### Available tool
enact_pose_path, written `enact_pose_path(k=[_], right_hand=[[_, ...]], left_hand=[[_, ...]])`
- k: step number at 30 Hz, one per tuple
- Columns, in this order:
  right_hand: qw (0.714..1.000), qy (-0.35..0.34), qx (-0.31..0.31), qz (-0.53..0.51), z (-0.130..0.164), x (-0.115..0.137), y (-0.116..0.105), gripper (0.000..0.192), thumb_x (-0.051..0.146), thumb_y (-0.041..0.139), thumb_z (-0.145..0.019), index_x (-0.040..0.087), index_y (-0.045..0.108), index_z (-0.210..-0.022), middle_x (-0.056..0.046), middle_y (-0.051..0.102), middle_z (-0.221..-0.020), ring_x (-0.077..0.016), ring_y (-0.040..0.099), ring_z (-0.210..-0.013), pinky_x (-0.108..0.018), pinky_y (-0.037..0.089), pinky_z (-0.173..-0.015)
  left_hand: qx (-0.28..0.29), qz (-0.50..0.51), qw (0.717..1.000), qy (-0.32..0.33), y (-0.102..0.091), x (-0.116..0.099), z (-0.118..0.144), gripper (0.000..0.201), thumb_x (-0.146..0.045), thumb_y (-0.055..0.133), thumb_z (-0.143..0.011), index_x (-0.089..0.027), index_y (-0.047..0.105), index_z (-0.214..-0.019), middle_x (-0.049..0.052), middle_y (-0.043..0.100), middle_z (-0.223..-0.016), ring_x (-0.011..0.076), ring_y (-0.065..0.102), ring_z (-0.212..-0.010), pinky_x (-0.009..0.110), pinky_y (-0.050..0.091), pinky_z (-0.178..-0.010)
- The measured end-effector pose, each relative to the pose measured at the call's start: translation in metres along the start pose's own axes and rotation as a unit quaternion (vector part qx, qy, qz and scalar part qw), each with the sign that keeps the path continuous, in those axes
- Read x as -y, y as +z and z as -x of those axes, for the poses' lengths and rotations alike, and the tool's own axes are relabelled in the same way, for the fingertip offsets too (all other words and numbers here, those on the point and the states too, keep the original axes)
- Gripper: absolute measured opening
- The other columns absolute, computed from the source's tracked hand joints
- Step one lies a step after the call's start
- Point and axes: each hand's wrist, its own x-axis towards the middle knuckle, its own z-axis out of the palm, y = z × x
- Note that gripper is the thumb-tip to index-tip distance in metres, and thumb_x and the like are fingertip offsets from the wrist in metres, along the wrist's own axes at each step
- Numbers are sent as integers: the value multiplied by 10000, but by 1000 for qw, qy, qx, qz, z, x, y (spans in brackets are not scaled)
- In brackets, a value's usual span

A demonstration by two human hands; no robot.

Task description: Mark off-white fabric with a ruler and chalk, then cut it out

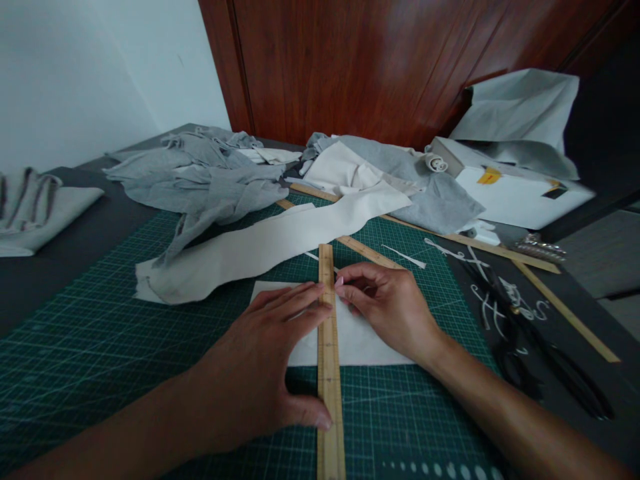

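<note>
A wooden ruler (pixel 327 373) lies lengthwise over a small white fabric piece (pixel 356 340) on the green cutting mat (pixel 100 333). My left hand (pixel 260 367) presses flat on the ruler's left side, fingers spread and thumb against its edge. My right hand (pixel 387 307) rests on the fabric just right of the ruler, fingers pinched together near the ruler's edge; whether it holds a small marker is hidden.
A long cream fabric strip (pixel 260 250) and grey cloth heaps (pixel 210 177) lie behind. More wooden rulers (pixel 565 310) cross the back and right. Black scissors (pixel 555 363) and white scraps sit at right. A white box (pixel 515 190) stands back right.
</note>
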Motion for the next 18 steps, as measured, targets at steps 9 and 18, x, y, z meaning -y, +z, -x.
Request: enact_pose_path(k=[9, 18], right_hand=[[1000, -20, 4, 23, 1, -1, -1, 185, 109, 716, -904, 216, 836, -996, 0, 837, -840, -162, 753, -702, -290, 555, -671], [999, -16, 14, 33, 5, 2, -3, 174, 119, 697, -906, 210, 821, -986, -21, 853, -887, -193, 798, -770, -320, 590, -742]], left_hand=[[-8, -3, 1000, 4, 1, 0, 0, 1199, -749, 921, -555, -229, 505, -1552, 114, 426, -1708, 347, 424, -1556, 538, 361, -1276], [6, 12, 1000, -12, -1, -1, 0, 1191, -728, 927, -557, -256, 506, -1566, 110, 395, -1721, 378, 397, -1570, 573, 342, -1279]])
